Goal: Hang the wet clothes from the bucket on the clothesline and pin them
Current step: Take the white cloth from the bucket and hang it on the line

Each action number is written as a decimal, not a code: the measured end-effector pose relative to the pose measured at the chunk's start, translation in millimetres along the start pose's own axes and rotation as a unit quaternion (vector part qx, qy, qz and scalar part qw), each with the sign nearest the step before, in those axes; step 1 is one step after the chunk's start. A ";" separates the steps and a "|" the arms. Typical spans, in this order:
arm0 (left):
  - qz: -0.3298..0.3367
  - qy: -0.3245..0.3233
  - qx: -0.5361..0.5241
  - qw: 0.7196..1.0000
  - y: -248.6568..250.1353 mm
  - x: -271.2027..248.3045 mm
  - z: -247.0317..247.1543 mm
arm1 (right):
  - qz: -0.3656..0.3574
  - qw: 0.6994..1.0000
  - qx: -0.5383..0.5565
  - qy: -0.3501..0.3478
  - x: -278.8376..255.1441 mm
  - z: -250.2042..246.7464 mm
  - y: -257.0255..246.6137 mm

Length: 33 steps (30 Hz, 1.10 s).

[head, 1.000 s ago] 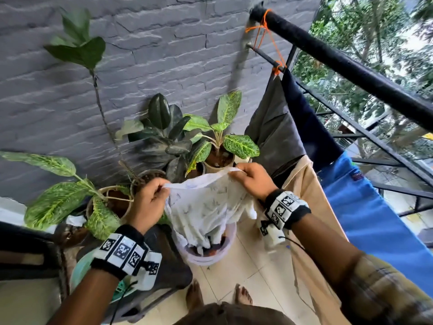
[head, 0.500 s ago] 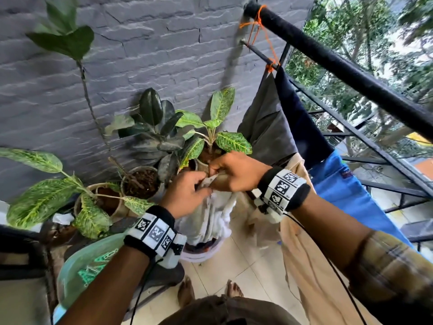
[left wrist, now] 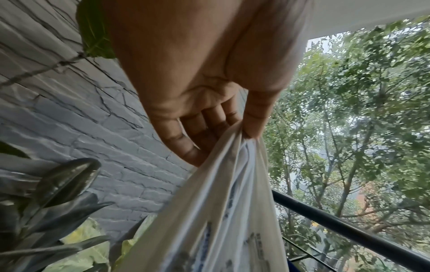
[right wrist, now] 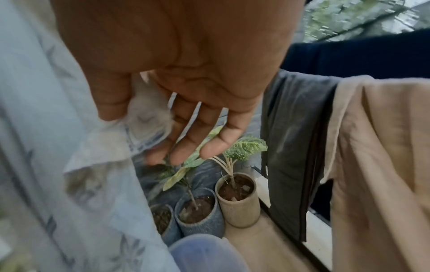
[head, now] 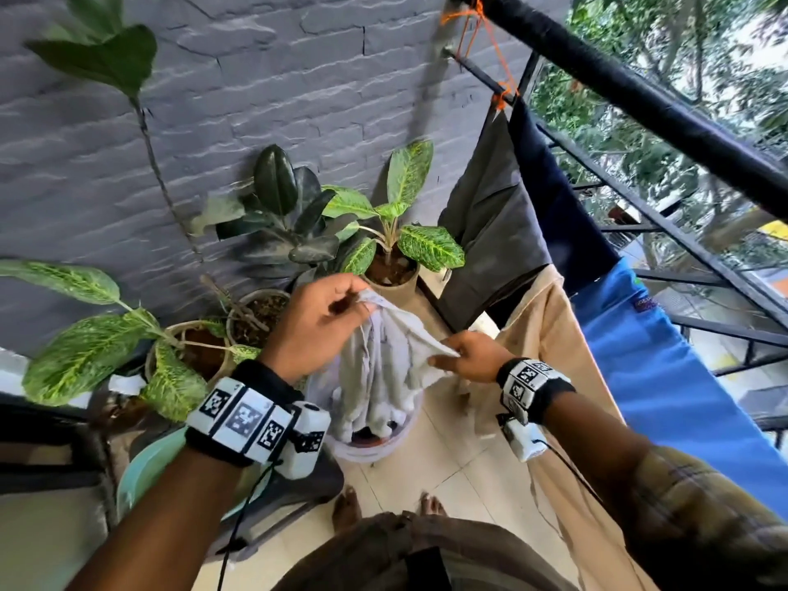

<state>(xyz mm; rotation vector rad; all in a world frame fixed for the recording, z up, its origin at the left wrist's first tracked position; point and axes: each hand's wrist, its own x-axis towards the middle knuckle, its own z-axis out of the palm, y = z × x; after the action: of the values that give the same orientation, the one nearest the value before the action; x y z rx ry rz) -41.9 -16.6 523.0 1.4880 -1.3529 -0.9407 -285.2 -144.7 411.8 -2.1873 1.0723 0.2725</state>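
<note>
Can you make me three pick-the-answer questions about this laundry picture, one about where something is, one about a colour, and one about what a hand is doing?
1. Where is the bucket?
A. On the floor below the white cloth
B. On the railing
C. On a chair

2. What colour is the string tied to the black rail?
A. Green
B. Orange
C. White

3. What is the left hand doing?
A. Resting flat on a leaf
B. Holding a clothespin
C. Pinching the top of the white cloth

Answers:
1 A, the head view shows the bucket on the tiles with the cloth hanging into it.
2 B, the knots on the rail are bright orange.
3 C, the left wrist view shows thumb and fingers closed on the bunched cloth, while the right hand holds its edge.
</note>
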 end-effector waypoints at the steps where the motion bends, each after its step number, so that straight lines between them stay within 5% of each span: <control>1: -0.012 0.019 -0.018 1.000 -2.8 -0.7 -4.6 | 0.013 0.998 0.052 0.014 0.0 0.5 1.3; 5: -0.051 0.079 -0.046 0.995 -32.0 -8.6 -22.9 | 0.018 0.957 0.264 0.123 -1.3 -16.6 -0.8; 13: -0.098 0.087 0.063 0.989 -74.4 -27.9 -9.2 | -0.107 0.867 0.465 0.142 -11.3 -77.5 -64.8; 18: -0.075 0.002 0.002 0.997 -57.0 -20.6 15.1 | -0.202 0.906 0.368 0.062 -7.1 -78.6 -117.0; 23: -0.039 -0.012 -0.033 0.999 -27.6 -6.2 32.9 | -0.232 0.883 0.407 0.019 -6.9 -69.7 -131.6; 27: -0.014 0.001 -0.059 0.998 -13.4 -4.5 28.0 | -0.203 0.889 0.407 0.054 -10.5 -57.5 -101.7; 33: -0.013 -0.027 -0.017 0.999 5.4 -2.0 21.3 | -0.096 0.964 0.248 -0.016 -18.9 4.0 -44.9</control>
<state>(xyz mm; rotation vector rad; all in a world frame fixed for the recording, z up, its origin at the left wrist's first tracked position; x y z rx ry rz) -63.9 -17.1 521.3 1.4676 -1.3520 -1.0215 -262.6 -111.0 439.1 -1.8065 0.7957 -0.0470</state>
